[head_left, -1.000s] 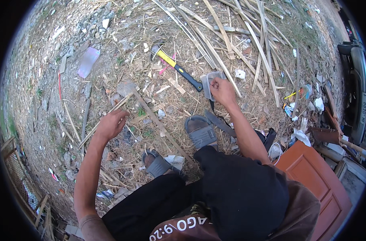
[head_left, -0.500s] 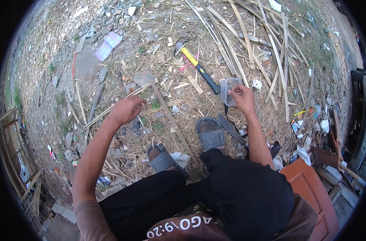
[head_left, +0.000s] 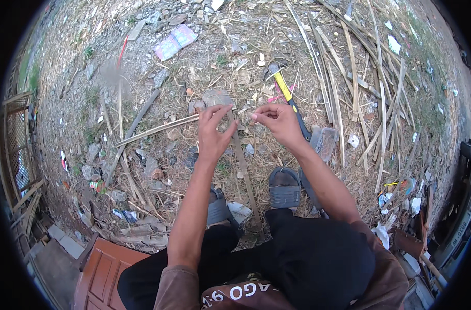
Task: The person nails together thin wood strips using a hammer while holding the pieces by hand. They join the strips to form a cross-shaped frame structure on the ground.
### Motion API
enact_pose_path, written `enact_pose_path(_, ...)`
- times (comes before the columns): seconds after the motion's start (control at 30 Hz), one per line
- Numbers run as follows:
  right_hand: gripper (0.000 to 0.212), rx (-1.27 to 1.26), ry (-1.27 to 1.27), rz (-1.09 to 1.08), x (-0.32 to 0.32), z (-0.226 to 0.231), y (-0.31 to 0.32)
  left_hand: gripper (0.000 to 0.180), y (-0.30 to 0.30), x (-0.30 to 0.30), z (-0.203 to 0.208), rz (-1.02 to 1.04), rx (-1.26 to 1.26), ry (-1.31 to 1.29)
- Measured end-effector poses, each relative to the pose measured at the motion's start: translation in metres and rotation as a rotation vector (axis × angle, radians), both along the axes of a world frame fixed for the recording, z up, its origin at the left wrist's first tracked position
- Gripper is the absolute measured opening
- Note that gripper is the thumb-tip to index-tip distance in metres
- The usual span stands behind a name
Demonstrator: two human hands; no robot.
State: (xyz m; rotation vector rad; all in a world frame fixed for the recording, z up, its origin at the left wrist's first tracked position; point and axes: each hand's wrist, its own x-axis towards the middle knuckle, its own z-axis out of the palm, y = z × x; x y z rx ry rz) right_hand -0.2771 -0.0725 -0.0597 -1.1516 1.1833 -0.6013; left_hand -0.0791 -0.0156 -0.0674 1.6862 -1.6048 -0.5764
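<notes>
My left hand [head_left: 216, 133] hovers with thumb and fingers apart, holding nothing, above the meeting ends of two wooden strips. One strip [head_left: 158, 130] runs off to the left; the other strip [head_left: 243, 173] points back between my feet. A flat stone [head_left: 216, 97] lies just beyond them. Facing it, my right hand [head_left: 281, 123] pinches thumb against fingers; whatever is between the tips is too small to name. Under my right wrist stands a clear plastic container [head_left: 326, 145] with small dark pieces inside. A hammer [head_left: 283, 87] with a yellow-and-black handle lies past my right hand, its handle partly covered.
A pile of long wooden strips [head_left: 380, 88] spreads at the far right. Beside my sandalled right foot [head_left: 284, 188] lies a dark blade [head_left: 310, 191], partly under my forearm. Stones, litter and dry straw cover the ground. An orange-brown panel [head_left: 109, 271] is behind at lower left.
My right hand has left the plastic container and moved left, still pinched. My left hand has come right, toward it. The view has shifted left.
</notes>
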Motion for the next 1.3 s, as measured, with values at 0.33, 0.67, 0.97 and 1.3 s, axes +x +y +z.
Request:
enact_pose_path(0.33, 0.016, 0.097, -0.05, 0.225, 0.024, -0.017, -0.013, 0.057, 0.005, -0.014, -0.017, -0.005, -0.125, 0.023)
enact_pose_path(0.67, 0.04, -0.625, 0.933, 0.096, -0.048, -0.029, 0.004, 0.015, -0.015, -0.013, -0.07, 0.516, 0.043, 0.422)
enact_pose_path(0.97, 0.04, -0.615, 0.969, 0.053, -0.062, -0.057, 0.006, 0.019, -0.021, -0.01, -0.09, 0.404, 0.086, 0.187)
enact_pose_path(1.3, 0.04, -0.534, 0.876, 0.029, -0.067, -0.061, -0.001, 0.019, -0.022, 0.004, -0.087, 0.359, 0.199, 0.392)
